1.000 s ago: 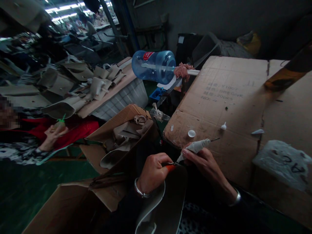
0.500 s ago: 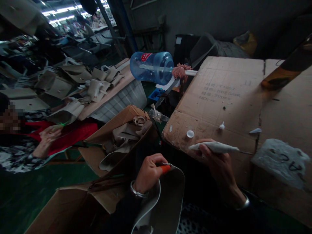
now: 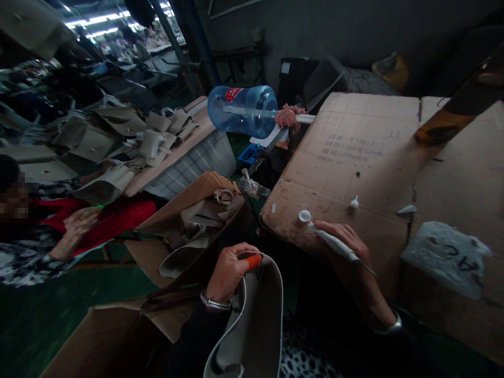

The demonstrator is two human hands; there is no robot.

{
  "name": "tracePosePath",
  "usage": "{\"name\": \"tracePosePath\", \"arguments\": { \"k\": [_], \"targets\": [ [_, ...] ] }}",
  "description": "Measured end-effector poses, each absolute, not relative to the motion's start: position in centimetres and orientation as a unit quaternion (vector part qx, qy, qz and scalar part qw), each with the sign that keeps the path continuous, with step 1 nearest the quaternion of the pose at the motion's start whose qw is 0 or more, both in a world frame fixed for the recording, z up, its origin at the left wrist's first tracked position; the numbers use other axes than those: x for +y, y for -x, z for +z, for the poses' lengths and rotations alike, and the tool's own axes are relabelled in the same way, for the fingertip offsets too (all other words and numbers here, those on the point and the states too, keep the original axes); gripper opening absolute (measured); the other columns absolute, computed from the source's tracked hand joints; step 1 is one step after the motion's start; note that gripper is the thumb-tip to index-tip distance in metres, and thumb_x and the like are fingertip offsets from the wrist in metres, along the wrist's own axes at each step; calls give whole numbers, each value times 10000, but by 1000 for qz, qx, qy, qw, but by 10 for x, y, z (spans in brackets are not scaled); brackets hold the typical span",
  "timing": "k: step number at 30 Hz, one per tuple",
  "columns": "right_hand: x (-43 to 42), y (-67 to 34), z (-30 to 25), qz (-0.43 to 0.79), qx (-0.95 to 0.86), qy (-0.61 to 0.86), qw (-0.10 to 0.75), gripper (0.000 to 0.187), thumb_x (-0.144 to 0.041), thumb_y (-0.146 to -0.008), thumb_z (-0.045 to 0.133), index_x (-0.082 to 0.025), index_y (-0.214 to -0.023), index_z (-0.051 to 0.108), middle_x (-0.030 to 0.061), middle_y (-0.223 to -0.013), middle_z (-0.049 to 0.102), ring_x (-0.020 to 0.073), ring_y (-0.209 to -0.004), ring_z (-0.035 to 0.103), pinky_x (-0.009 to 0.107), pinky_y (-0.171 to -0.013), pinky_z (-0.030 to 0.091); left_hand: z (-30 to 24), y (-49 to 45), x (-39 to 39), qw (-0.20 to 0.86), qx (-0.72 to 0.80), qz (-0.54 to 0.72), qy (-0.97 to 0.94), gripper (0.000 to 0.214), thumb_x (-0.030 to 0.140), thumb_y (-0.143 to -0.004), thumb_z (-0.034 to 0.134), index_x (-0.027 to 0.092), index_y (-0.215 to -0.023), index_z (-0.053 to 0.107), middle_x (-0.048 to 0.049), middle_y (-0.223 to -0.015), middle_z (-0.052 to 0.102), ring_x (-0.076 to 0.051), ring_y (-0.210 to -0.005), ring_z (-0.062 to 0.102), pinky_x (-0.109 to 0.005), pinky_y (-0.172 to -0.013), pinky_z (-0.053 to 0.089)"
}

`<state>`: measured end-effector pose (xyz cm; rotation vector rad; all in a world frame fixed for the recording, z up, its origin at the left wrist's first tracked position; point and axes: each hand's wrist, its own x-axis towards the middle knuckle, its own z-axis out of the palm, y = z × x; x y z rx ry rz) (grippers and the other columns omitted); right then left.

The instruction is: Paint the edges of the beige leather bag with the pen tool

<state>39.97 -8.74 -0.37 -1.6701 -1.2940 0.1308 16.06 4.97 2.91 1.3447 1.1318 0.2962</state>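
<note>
My left hand (image 3: 232, 270), an orange wrap on one finger, pinches the upper edge of a beige bag piece (image 3: 265, 310). The piece hangs in an open curve below it. In my right hand (image 3: 350, 247) is a slim white tapered tool (image 3: 334, 245), thicker in the middle, with a thin dark end pointing toward me. Its far end lies close to a small round white cup (image 3: 304, 216) near the carton's edge; whether they touch I cannot tell. A small white nozzle cap (image 3: 355, 202) and a white cone-shaped tip (image 3: 407, 209) are farther along the carton top.
The cardboard work surface (image 3: 350, 126) also bears a crumpled plastic bag (image 3: 449, 257) and a dark bottle (image 3: 457, 113). Left of it, an open box (image 3: 157, 228) holds beige pieces. A large blue water bottle (image 3: 242, 110) lies beyond. A co-worker's hand (image 3: 81, 226) is at left.
My right hand has turned the white tool, so its far end is now by the cup and its thin end slants toward me. My left hand has shifted slightly left with the bag piece.
</note>
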Motion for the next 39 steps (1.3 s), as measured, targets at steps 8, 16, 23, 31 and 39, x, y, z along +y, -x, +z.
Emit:
{"name": "tracePosePath", "arguments": {
  "k": [8, 16, 23, 31, 39],
  "targets": [
    [-87, -401, -9, 88, -492, 691, 522, 178, -313, -967, 643, -301, -1140, 683, 25, -1082, 727, 241, -961, 645, 402, -858, 494, 33, -160, 53, 638, 464, 105, -606, 149, 248, -719, 759, 140, -820, 768, -42, -771, 739, -162, -731, 628, -259, -717, 459],
    [-88, -376, 18, 305, -314, 617, 655, 176, -387, -934, 680, -254, -1043, 719, 27, -985, 736, 204, -869, 675, 293, -736, 527, 37, -159, 55, 634, 434, 83, -634, 131, 238, -722, 761, 137, -803, 778, -38, -761, 716, -164, -746, 608, -267, -727, 440],
    [-76, -346, 25, 473, -310, 517, 642, 192, -385, -933, 693, -195, -943, 720, 4, -794, 677, 148, -732, 625, 238, -690, 508, 40, -160, 53, 641, 418, 70, -639, 69, 199, -717, 747, 149, -758, 769, -18, -743, 694, -143, -701, 576, -249, -687, 414],
    [-74, -345, 19, 491, -332, 512, 621, 223, -412, -943, 683, -192, -929, 716, 1, -804, 659, 142, -737, 601, 237, -683, 479, 38, -157, 53, 656, 403, 78, -633, 52, 186, -722, 736, 153, -747, 767, -25, -751, 696, -157, -732, 597, -256, -711, 420],
    [-68, -342, 20, 488, -354, 511, 613, 226, -416, -945, 682, -195, -914, 719, -8, -790, 655, 136, -736, 606, 230, -689, 477, 39, -156, 51, 651, 395, 80, -643, 56, 187, -703, 738, 157, -732, 774, -30, -765, 683, -167, -755, 600, -272, -732, 423]
  ]
}}
